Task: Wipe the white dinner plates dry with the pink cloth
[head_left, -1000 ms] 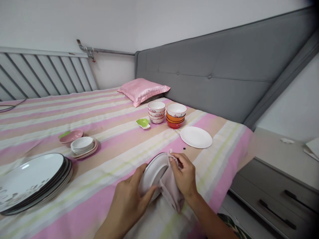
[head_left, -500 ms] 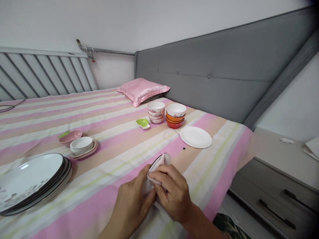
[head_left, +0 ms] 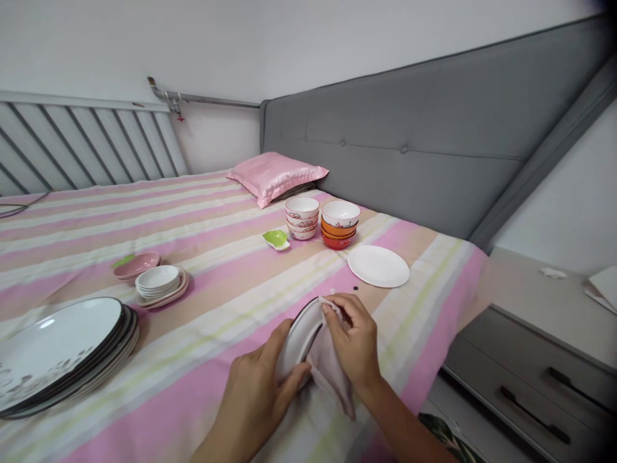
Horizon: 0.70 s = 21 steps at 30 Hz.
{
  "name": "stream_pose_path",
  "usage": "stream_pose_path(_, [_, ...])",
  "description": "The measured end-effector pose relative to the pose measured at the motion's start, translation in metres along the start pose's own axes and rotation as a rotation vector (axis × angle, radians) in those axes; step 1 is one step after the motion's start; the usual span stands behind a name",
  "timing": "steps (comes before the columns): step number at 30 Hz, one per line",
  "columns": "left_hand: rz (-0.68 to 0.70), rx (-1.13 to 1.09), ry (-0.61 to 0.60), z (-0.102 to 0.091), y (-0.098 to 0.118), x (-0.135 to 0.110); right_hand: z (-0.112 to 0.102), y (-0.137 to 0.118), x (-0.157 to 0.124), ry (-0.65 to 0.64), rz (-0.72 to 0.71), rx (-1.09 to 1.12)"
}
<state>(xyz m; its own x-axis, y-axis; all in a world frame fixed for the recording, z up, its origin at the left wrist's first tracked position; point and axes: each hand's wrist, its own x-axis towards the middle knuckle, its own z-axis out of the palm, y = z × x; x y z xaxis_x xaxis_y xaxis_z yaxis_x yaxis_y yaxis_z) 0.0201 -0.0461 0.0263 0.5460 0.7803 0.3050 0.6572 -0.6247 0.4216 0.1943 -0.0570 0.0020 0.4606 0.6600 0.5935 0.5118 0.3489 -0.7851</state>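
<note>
Dark-rimmed plate [head_left: 295, 344], head view: held up tilted over the near edge of the striped bedspread [head_left: 226, 247], between my two hands. My left hand [head_left: 255, 386] has it by the near left side, thumb across the pale face, fingers behind the rim. Grip on that side: closed around the plate.

My right hand [head_left: 354, 341] pinches a greyish-pink cloth [head_left: 330, 366] at the plate's upper right rim. One fold lies over the edge; the rest hangs down the right side to a loose corner. Cannot tell whether my right fingertips touch the plate itself or only fabric.

Beyond my hands, a white oval plate [head_left: 378, 265] lies flat, with a small black bit [head_left: 355, 288] near its lower left. Farther back, two bowl stacks side by side: one of white bowls [head_left: 302, 218] with red patterning, the other of mixed bowls [head_left: 340, 225], white uppermost, orange and red below. Green leaf-shaped dish [head_left: 276, 240] just left of these.

Well to the left: pink dish [head_left: 139, 264], small white bowls [head_left: 158, 281] nested on a pale tray-like dish [head_left: 180, 289], and, nearer me, a stack of large plates [head_left: 62, 347], topmost with a floral print.
</note>
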Motion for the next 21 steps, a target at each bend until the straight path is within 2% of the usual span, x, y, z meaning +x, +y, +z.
stream_pose_path(6, [-0.024, -0.01, -0.006, -0.001, 0.0, 0.001, 0.003, 0.024, -0.003, -0.055, 0.295, 0.021])
stream_pose_path(9, [-0.025, -0.018, -0.011, -0.001, 0.0, 0.001, 0.003, 0.025, -0.004, -0.058, 0.311, 0.065])
stream_pose_path(12, [-0.041, -0.037, -0.034, -0.001, 0.0, 0.001, 0.003, 0.017, -0.005, -0.053, 0.202, 0.082])
stream_pose_path(15, [-0.075, -0.039, -0.055, -0.002, 0.0, 0.001, 0.003, 0.004, -0.007, -0.069, 0.032, 0.089])
stream_pose_path(21, [-0.098, -0.019, -0.038, -0.005, -0.004, 0.002, 0.005, -0.018, -0.018, -0.18, -0.276, 0.068])
